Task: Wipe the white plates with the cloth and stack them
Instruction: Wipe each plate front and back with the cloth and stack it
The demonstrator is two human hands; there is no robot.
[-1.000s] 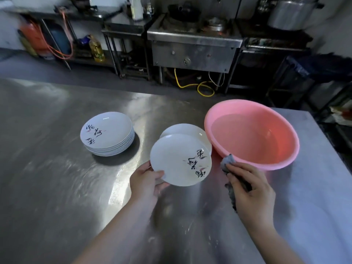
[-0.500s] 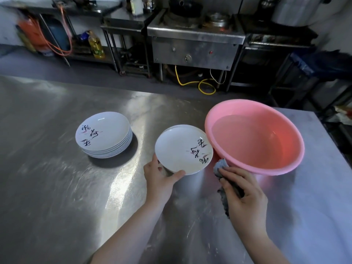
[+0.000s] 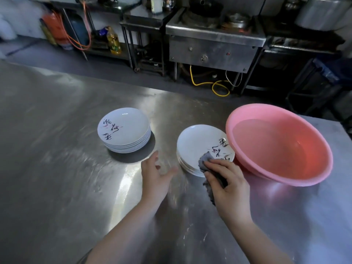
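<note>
A tall stack of white plates (image 3: 124, 131) with black brush writing stands on the steel table at centre left. A shorter pile of the same plates (image 3: 198, 144) lies beside the pink basin. My right hand (image 3: 226, 180) grips a grey cloth (image 3: 204, 161) whose tip rests on the near rim of that short pile's top plate. My left hand (image 3: 156, 174) hovers just left of the short pile, fingers spread and holding nothing, slightly blurred.
A pink basin (image 3: 323, 149) with water sits right of the short pile, touching or nearly touching it. The steel table (image 3: 57, 187) stretches wide to the left and front. Beyond its far edge are a stove stand, shelves, a gas cylinder and an oil bottle.
My left hand set the held plate down on the short pile and let go, drawing back to the left. My right hand moved the cloth up onto that plate.
</note>
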